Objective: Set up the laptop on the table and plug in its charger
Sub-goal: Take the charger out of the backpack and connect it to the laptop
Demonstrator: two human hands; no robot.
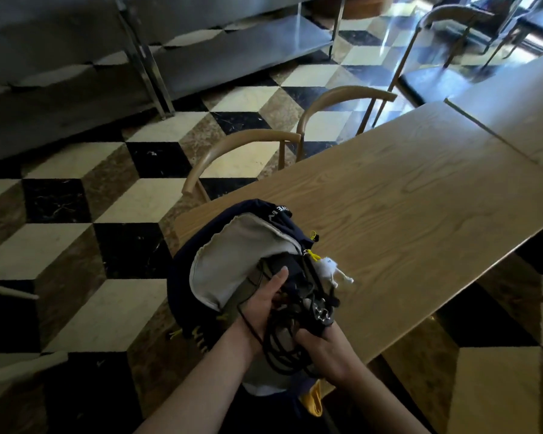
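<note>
A dark blue backpack (201,245) with a pale grey lining lies unzipped on the near corner of the wooden table (405,198). A white furry charm (331,267) hangs from its zipper. My left hand (264,299) reaches into the mouth of the bag, thumb on a dark flat object inside that I cannot identify. My right hand (326,346) grips a black charger plug (322,314) with its coiled black cable (279,349) bunched between both hands. No laptop is plainly visible.
Two wooden chairs with curved backs (242,142) (342,95) stand along the table's far side. A second table (521,98) abuts at the right. A steel shelf unit (201,51) stands beyond on the checkered floor.
</note>
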